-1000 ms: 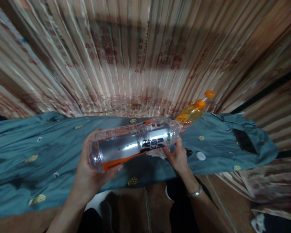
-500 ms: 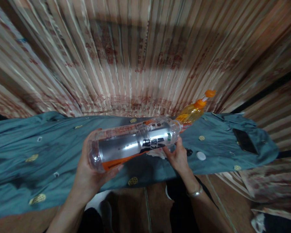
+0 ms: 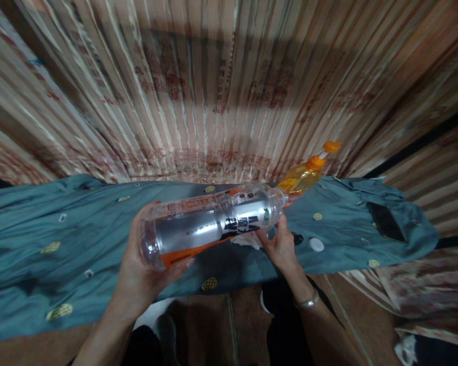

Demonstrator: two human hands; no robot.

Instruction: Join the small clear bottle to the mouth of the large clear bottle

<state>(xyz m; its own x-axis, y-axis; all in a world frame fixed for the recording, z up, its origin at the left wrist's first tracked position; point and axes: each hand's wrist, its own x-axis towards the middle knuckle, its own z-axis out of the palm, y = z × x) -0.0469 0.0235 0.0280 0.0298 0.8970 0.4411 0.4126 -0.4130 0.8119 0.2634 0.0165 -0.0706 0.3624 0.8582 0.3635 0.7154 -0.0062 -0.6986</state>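
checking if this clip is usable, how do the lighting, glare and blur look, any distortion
All in the head view: glare brightens the silver label of the clear bottle; a broad shadow crosses the curtain, whose folds fan outward, suggesting wide-angle distortion; the curtain's far right looks smeared, and the label's small print is too soft to read.

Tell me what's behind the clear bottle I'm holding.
Past the clear bottle, a yellow bottle with an orange top shows; its base is hidden. Something white and crumpled peeks out below, partly covered. Whatever's behind the silver label can't be seen.
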